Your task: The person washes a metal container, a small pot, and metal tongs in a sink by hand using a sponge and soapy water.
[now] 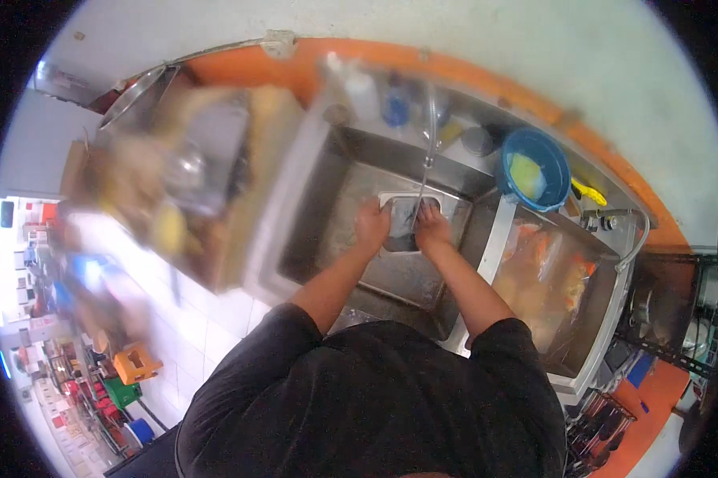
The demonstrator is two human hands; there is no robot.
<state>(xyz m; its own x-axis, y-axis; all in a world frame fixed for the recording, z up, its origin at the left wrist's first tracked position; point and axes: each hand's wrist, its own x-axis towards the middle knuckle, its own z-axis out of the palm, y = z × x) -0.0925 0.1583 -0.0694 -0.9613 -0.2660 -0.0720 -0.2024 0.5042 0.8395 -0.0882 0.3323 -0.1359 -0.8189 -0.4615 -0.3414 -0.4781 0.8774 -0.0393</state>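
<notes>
A small rectangular metal pan (402, 244) is held over the floor of the left stainless steel sink basin (350, 197). My left hand (372, 228) grips the pan's left side. On the opposite side, my right hand (434, 228) holds the right wall, its fingers partly hidden at the rim. A thin stream of water (422, 190) falls from the faucet (432, 128) into the pan, between my hands. What lies under the pan is hidden.
The right basin (538, 281) holds cloudy water with plastic bags and orange pieces. A blue bucket (505, 173) with something yellow-green inside stands on the sink's back ledge. Bottles (396, 104), partly blurred, line that ledge. Left of the sink is a blurred, cluttered table (227, 251). Crates (136, 362) stand farther off.
</notes>
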